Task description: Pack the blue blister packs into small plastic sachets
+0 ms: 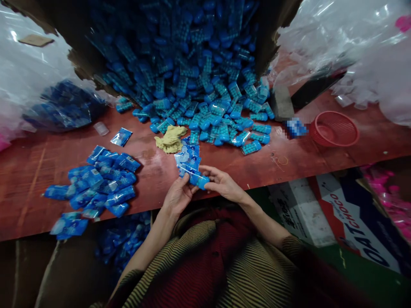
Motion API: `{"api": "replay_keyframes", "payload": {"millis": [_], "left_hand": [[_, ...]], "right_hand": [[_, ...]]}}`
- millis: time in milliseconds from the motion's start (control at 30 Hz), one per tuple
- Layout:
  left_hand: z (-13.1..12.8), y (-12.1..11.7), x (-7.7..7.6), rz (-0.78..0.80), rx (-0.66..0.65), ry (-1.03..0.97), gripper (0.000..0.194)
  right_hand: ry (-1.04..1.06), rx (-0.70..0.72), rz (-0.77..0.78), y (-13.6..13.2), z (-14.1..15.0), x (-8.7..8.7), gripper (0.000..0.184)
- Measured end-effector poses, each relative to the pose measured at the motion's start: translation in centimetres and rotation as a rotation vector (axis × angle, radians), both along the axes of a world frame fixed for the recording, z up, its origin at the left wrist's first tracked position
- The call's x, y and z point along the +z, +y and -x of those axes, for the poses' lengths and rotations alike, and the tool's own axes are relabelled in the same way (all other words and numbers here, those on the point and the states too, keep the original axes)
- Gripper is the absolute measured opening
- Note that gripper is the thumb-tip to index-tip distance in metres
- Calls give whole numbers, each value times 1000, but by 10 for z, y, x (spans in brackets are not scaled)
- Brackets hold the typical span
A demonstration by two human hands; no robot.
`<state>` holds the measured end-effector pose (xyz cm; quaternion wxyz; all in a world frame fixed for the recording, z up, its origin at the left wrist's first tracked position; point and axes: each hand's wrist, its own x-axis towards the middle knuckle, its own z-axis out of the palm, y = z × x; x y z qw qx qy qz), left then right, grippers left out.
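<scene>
My left hand and my right hand meet at the near edge of the red table, both closed on one blue item in a clear sleeve. Just beyond it lies a small stack of clear blue-printed sleeves. A big heap of loose blue items spills from a torn cardboard box at the back. On the left, a pile of bagged blue items lies on the table.
A yellow rag lies by the sleeves. A red mesh basket stands at the right. Clear plastic bags fill both back corners. Below the table edge are a box of blue packets and a printed carton.
</scene>
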<state>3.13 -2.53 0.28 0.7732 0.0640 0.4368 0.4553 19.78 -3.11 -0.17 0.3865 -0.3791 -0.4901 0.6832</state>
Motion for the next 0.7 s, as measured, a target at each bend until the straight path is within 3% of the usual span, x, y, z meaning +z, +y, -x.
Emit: {"api": "replay_keyframes", "payload": {"millis": [167,333,467,700], "left_hand": [[2,1,4,-66,-124,3,10],[6,4,6,-113,-268,-55,23],[5,5,7,-116,-316,-90,32],[1,4,14,-111,-295,-107,38]], "right_hand": [[-26,-63,7,3,3,-6,77],[100,143,40,13,-4,-4,101],[190,266,91,18,-6,0,106],[114,206,24,21,-4,9,109]]}}
